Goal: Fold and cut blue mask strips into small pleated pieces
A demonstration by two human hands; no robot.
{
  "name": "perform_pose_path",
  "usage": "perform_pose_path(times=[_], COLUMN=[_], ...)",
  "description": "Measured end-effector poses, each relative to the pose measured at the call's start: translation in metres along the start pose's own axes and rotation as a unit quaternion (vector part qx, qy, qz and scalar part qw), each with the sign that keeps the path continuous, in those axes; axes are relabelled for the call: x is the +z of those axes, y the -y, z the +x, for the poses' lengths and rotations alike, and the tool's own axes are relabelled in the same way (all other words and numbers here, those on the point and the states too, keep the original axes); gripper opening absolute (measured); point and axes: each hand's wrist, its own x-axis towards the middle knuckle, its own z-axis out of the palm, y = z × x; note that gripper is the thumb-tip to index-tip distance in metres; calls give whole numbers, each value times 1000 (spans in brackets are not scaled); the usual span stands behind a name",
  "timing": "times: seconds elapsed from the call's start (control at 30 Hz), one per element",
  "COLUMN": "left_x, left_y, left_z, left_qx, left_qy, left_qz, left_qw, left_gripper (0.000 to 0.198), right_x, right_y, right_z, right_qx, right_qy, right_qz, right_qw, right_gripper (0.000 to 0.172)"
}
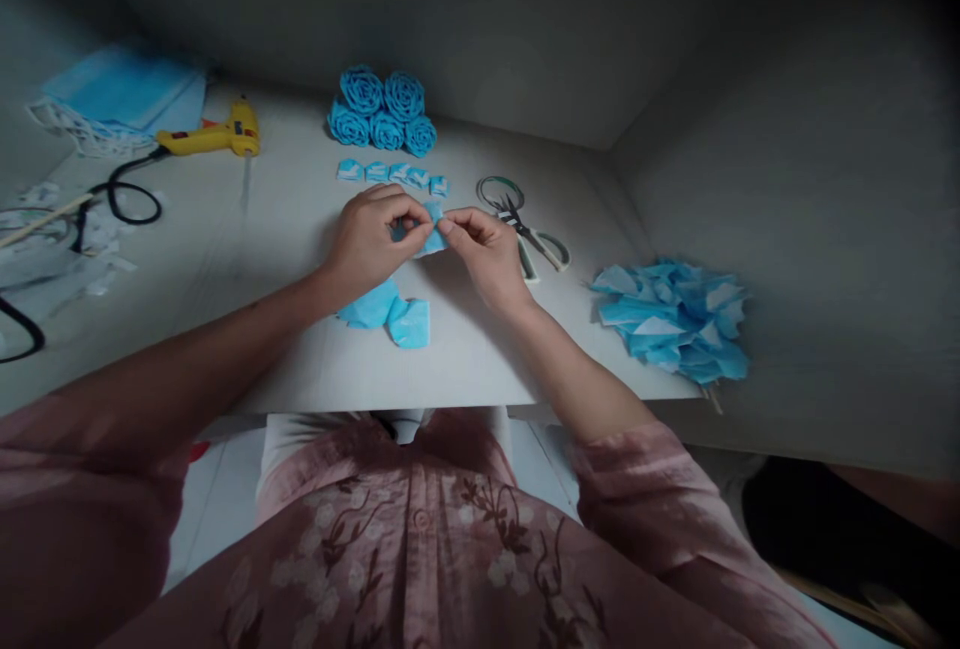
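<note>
A small piece of light-blue fabric (433, 241) is pinched between my two hands above the middle of the table. My left hand (379, 237) grips its left side with thumb and forefinger. From the right, my right hand (487, 254) pinches the same piece near its upper edge. Below them lie blue cut pieces (410, 323), partly hidden by my left forearm. Just beyond my hands runs a row of small folded blue pieces (376, 172). Scissors (534, 234) with pale handles lie open to the right of my right hand.
Several rolled blue rosettes (387, 129) are stacked against the back wall. At left are a yellow glue gun (217, 137) with a black cord, a pile of blue face masks (124, 94) and white scraps (97, 249). A bunch of blue petals (671, 319) rests near the right edge.
</note>
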Motion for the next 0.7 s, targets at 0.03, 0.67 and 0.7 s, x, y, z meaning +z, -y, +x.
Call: perform_pose_path(times=[0.03, 0.67, 0.7], left_x=[0, -10, -10], left_y=[-1, 18, 18], left_z=[0, 14, 15], left_qx=[0, -155, -163], left_qy=[1, -31, -34], left_qz=[2, -226, -235], left_qw=[1000, 961, 958], left_gripper=[13, 20, 23], right_x=[0, -13, -13], right_y=[0, -7, -8], right_z=[0, 9, 10], right_qx=[-1, 73, 71], right_qy=[-4, -83, -84], right_qz=[-5, 156, 159], right_qw=[1000, 982, 981], right_gripper=[54, 50, 49])
